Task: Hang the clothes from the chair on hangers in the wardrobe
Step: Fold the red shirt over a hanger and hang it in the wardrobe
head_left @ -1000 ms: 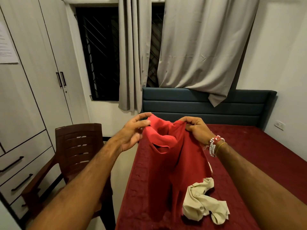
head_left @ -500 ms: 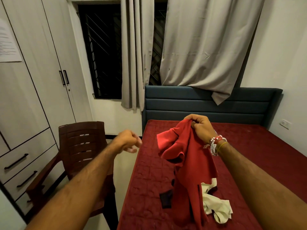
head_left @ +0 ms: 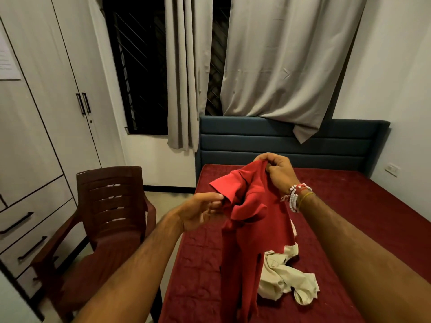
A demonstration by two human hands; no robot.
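1. The right grip (head_left: 277,171) is pinching the red shirt (head_left: 256,227) by its top, dangling it over the bed (head_left: 354,206).
2. The left grip (head_left: 201,210) is touching its sleeve; whether it is pinching, I cannot tell.

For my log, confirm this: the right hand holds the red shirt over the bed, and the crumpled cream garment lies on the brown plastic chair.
One error: the crumpled cream garment lies on the dark red bed, not the brown plastic chair, as the head view shows. The right hand does hold the red shirt over the bed.
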